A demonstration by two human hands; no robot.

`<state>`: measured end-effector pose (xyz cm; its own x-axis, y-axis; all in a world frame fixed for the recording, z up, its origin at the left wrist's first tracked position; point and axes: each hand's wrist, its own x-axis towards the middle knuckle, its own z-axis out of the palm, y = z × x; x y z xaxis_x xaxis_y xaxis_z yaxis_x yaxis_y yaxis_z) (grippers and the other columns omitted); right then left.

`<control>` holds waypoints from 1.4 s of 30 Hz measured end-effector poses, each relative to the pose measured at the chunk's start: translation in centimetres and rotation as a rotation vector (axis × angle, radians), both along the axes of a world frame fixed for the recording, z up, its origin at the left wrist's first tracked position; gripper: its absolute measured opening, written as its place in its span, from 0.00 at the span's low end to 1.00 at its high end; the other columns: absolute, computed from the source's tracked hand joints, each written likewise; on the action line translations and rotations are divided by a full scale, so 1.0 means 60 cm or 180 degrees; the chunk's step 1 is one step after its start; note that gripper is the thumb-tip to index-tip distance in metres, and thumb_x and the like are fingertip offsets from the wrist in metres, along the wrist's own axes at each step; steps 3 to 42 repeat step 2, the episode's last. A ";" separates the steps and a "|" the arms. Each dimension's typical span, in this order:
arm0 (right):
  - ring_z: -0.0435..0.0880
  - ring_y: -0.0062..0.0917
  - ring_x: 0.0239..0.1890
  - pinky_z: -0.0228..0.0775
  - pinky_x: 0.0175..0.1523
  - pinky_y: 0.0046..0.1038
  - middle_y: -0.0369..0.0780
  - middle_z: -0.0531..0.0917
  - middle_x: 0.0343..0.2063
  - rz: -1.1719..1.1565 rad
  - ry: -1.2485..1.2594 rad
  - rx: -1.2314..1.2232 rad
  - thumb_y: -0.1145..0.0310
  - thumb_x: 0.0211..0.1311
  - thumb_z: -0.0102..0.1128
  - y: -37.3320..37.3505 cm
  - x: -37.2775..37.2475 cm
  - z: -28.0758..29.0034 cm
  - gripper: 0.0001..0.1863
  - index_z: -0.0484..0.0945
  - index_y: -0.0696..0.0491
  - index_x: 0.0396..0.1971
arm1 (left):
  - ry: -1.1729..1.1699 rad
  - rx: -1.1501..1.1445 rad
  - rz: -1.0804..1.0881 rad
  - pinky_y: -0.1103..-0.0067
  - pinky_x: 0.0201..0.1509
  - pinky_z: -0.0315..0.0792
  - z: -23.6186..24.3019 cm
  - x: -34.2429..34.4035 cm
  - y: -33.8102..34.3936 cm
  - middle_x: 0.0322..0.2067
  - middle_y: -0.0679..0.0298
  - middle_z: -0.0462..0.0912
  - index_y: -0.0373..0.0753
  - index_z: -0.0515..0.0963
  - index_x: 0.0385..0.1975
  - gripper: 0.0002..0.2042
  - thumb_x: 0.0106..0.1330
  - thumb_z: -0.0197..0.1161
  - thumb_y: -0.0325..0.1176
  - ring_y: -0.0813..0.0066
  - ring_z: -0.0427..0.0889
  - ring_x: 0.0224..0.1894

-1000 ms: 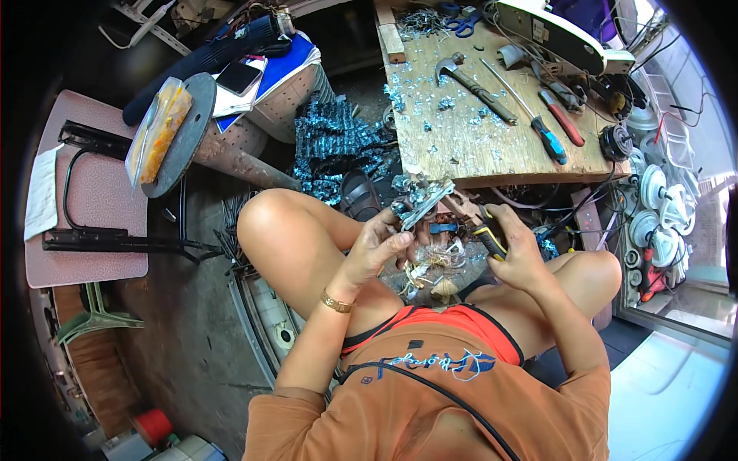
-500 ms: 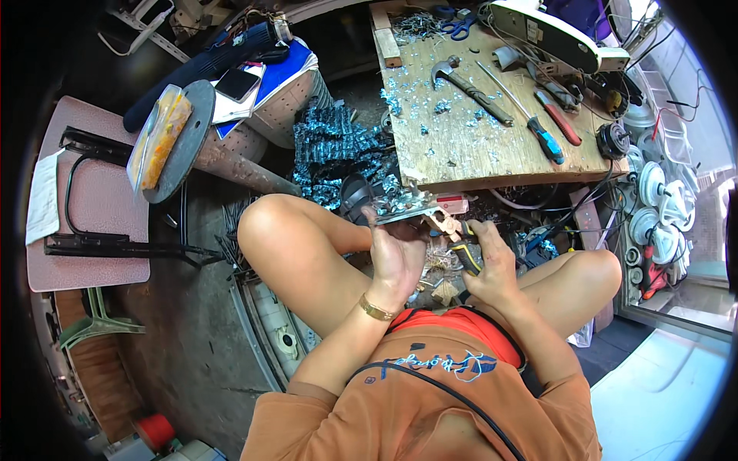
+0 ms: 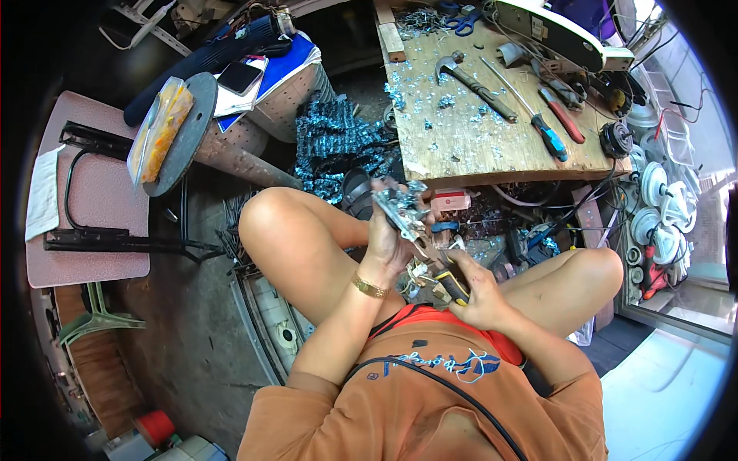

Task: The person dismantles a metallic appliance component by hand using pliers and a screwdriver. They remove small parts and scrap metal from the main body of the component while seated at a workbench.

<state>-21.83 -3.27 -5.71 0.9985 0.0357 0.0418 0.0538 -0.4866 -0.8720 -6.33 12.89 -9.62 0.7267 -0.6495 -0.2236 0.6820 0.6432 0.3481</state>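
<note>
In my left hand [image 3: 387, 244] is a flat silvery metal part [image 3: 396, 211] with jagged, crumpled bits along it; fingers and thumb close round it. It slants down toward my right hand [image 3: 483, 290], which is wrapped round a pair of pliers [image 3: 451, 284] with black and yellow handles. The pliers' jaws point up and left at the part's lower end. Whether they grip it is hard to make out. Both hands are above the gap between my bent knees. Below them lies loose scrap with pale wires [image 3: 419, 273].
Ahead stands a wooden bench [image 3: 430, 157] strewn with metal shavings, bearing a hammer [image 3: 477, 88], a blue-handled screwdriver [image 3: 547, 138] and red-handled pliers [image 3: 563, 115]. A red and white box [image 3: 450, 200] sits below its edge. A pink chair [image 3: 100, 184] is at left.
The metal part has tipped from nearly level to a steep slant. My right hand with the pliers has moved left and nearer to me, and the pliers' jaws now point up-left.
</note>
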 end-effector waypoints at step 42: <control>0.78 0.43 0.60 0.71 0.62 0.37 0.52 0.75 0.57 0.0249 0.0545 0.0196 0.73 0.43 0.67 -0.009 0.002 0.011 0.42 0.65 0.49 0.64 | -0.0181 0.0064 -0.0349 0.74 0.57 0.77 -0.002 0.009 0.009 0.35 0.54 0.85 0.34 0.76 0.45 0.31 0.72 0.48 0.62 0.59 0.84 0.44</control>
